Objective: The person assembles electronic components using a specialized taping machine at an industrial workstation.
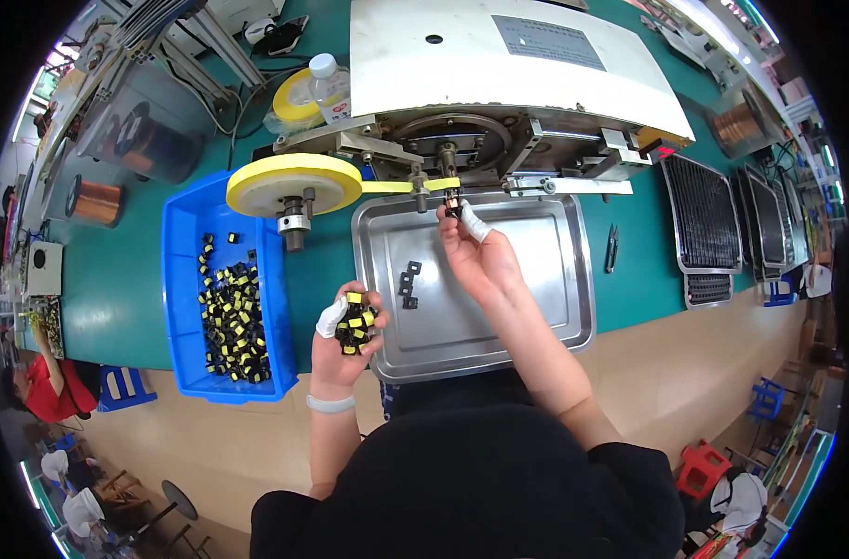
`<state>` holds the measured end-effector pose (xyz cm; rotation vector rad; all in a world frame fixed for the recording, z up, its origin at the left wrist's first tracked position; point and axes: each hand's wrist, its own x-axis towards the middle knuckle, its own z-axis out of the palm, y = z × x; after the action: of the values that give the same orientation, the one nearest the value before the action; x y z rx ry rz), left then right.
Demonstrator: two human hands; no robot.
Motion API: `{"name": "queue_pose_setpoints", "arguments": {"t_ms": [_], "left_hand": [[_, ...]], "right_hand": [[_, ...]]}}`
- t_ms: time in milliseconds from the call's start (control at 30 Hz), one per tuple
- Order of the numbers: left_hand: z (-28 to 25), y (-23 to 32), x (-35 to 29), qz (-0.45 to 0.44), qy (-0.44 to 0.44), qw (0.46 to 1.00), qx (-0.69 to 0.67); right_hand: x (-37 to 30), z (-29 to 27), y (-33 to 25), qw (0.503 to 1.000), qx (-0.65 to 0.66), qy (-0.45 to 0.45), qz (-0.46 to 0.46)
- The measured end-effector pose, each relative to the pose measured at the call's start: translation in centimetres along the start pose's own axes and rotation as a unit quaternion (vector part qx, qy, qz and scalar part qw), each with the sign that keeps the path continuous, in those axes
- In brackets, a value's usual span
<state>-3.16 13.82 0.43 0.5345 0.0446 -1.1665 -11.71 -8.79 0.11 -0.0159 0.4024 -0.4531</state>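
A handful of small black coil bobbins wrapped in yellow tape (355,322) fills my left hand (327,352), its fingers curled round them and its thumb covered in white. My right hand (481,259) reaches up to the winding machine (448,149), fingertips pinching a small dark bobbin with a copper-coloured winding (453,209) at the spindle. White wrap covers a digit of this hand too. Yellow tape (387,186) stretches from a large tape roll (289,189) to the spindle, just above the pinched bobbin. Several black bobbin parts (410,279) lie in the metal tray (536,321) beneath my hands.
Left of the tray stands a blue bin (171,298) with many taped bobbins (233,321). Tweezers (611,249) lie right of the tray, near black slotted racks (701,219). A plastic bottle (327,86) and copper wire spools (96,201) stand at the left. Another person in red (59,391) sits far left.
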Motion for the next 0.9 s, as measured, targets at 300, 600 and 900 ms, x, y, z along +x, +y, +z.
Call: {"name": "queue_pose_setpoints", "arguments": {"t_ms": [300, 600, 900], "left_hand": [[-0.2, -0.2, -0.5, -0.003, 0.003, 0.998, -0.065], [-0.6, 0.1, -0.7, 0.017, 0.008, 0.999, -0.051], [0.2, 0.2, -0.3, 0.012, 0.012, 0.999, -0.051]], "right_hand": [[1.5, 0.3, -0.3, 1.000, 0.006, 0.018, 0.004], [-3.8, -1.1, 5.9, 0.367, -0.916, 0.082, -0.139], [-2.7, -3.3, 8.7, 0.191, -0.961, 0.001, -0.202]]}}
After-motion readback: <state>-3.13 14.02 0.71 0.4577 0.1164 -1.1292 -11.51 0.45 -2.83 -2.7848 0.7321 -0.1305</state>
